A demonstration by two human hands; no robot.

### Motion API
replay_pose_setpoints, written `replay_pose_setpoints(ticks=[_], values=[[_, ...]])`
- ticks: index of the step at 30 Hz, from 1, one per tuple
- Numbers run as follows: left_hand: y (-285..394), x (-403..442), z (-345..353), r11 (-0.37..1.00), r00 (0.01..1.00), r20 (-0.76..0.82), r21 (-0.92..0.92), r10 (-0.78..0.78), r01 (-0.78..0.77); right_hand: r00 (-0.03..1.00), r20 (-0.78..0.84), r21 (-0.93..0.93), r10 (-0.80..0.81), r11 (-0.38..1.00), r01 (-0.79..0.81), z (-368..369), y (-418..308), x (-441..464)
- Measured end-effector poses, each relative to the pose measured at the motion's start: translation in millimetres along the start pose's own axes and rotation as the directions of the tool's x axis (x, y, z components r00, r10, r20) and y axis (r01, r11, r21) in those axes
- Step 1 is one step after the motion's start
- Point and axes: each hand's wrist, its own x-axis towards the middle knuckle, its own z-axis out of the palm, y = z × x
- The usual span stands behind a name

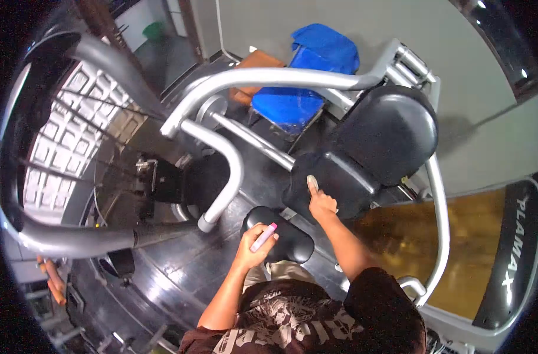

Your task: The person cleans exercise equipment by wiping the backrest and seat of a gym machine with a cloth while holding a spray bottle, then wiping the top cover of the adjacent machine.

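Observation:
My left hand [252, 248] is closed around a small pale-pink tube [261, 241] with a brighter pink cap, held just above a black padded roller [284, 236]. My right hand [324, 205] reaches forward over the black seat pad [354, 177] of a gym machine. From its fingers a small pale oval thing [312, 184] sticks out, its kind too small to make out. Whether it touches the seat I cannot tell. Behind the seat stands the black backrest [393, 133].
Thick silver frame tubes [269, 76] arch over the machine. A blue chair [289, 106] with a blue cloth [325, 47] is by the wall, beside a brown item [257, 71]. A weight-stack cover marked PLAMAX [514, 248] stands at right. Another machine's grey frame [80, 239] is at left.

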Motion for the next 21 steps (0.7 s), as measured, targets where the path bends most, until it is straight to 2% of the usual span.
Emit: replay_pose_setpoints(ticks=[2, 4, 5, 8, 10, 11, 12, 14, 16, 17, 18, 20, 21], values=[[-2, -9, -1, 1.0, 0.998, -0.056, -0.003, -0.023, 0.023, 1.0, 0.02, -0.031, 0.0, 1.0, 0.001, 33, -1, 7], [-3, -21, -3, 0.996, 0.991, -0.098, -0.038, -0.088, 0.084, 0.998, -0.031, 0.008, -0.061, 0.998, 0.061, 33, -7, 10], [-3, -23, -4, 0.999, 0.99, -0.13, -0.008, -0.048, 0.047, 0.995, -0.056, 0.029, -0.084, 0.996, 0.086, 33, -9, 13], [-12, -18, -3, 0.999, 0.986, -0.159, -0.006, -0.046, 0.046, 0.986, -0.167, 0.225, -0.018, 0.973, 0.056, -76, -34, -17], [-8, -9, 2, 0.997, 0.985, -0.154, 0.02, -0.072, 0.076, 0.974, -0.224, 0.226, 0.03, 0.974, 0.022, -93, -31, -7], [-2, -1, 3, 0.996, 0.986, -0.139, 0.0, -0.09, 0.091, 0.98, -0.184, 0.209, 0.072, 0.977, -0.032, -95, -30, -3], [2, 6, 6, 0.994, 0.986, -0.123, -0.021, -0.109, 0.107, 0.987, -0.157, 0.123, 0.038, 0.992, -0.019, -83, -27, 4], [-2, 23, 12, 1.0, 0.991, -0.13, 0.025, 0.019, -0.016, 0.996, -0.09, -0.046, -0.017, 0.999, 0.013, -40, -20, 18], [2, 39, 19, 0.99, 0.983, -0.137, 0.08, 0.124, -0.114, 0.994, 0.11, -0.036, -0.001, 0.999, 0.005, -19, -24, 13], [4, 44, 22, 0.989, 0.98, -0.146, 0.078, 0.139, -0.128, 0.99, 0.138, 0.033, 0.022, 0.999, -0.027, -12, -22, 10], [4, 46, 25, 0.997, 0.987, -0.143, 0.047, 0.074, -0.068, 0.985, 0.169, 0.103, 0.044, 0.993, -0.062, -6, -21, 5], [5, 53, 29, 0.999, 0.989, -0.141, -0.018, -0.044, 0.042, 0.994, 0.097, 0.213, 0.052, 0.974, -0.071, -6, -7, 4], [5, 55, 28, 0.994, 0.985, -0.139, -0.051, -0.107, 0.101, 0.998, 0.01, 0.324, 0.065, 0.944, -0.065, -16, -2, -6]])
